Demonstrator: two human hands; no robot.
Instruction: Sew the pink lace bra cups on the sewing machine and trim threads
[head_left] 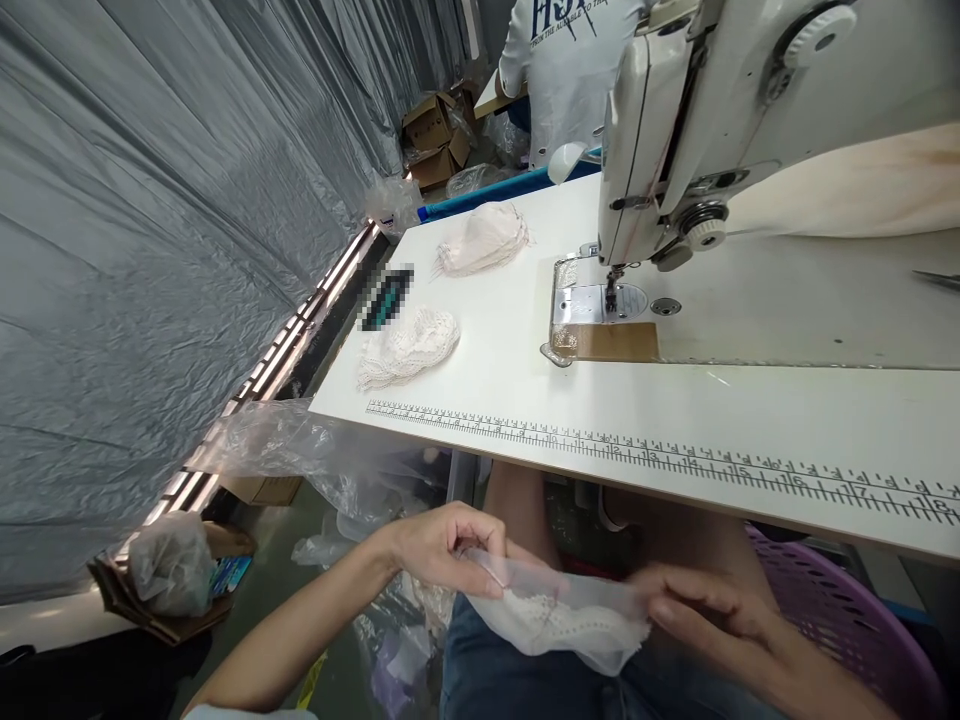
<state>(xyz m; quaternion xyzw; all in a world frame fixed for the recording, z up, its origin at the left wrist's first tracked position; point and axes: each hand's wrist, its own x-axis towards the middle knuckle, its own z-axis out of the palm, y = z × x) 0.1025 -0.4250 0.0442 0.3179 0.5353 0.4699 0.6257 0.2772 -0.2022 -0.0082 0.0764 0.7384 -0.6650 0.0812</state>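
Observation:
Stretched between my two hands above my lap is a sheer white fabric piece (555,615) with a lace-like trim. My left hand (461,555) pinches its left end between thumb and fingers. At the other end, my right hand (701,610) grips the fabric, its fingers slightly blurred. On the white table beyond lie two bundles of pale lace pieces, a nearer bundle (412,345) and a farther bundle (484,240). To their right stands the sewing machine (652,130), with no fabric visible under its presser foot (613,295).
A printed ruler (555,437) runs along the front edge of the table (495,370). Below right sits a purple basket (840,620). Plastic bags (330,450) hang at the table's left corner. Cardboard boxes (435,140) and a person in a white shirt (566,80) are behind.

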